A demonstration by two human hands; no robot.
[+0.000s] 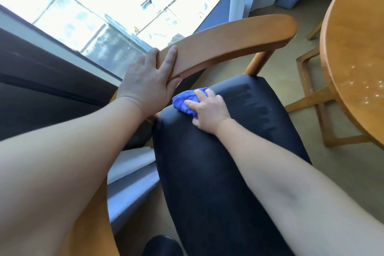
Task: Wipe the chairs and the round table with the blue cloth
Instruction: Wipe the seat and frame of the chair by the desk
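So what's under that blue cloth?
The chair's dark cushion lies under the blue cloth. The right hand holds it down, so the patch right beneath is hidden.

I am seeing the blue cloth [182, 102] lying bunched in a wad at the left edge of the chair's [239, 141] dark padded cushion, my right hand [209, 110] curling its fingers over it. The chair is standing upright, with 1 curved wooden armrest [228, 41] that my left hand [145, 83] is gripping. The round table [353, 48], glossy light wood, is standing just right of it.
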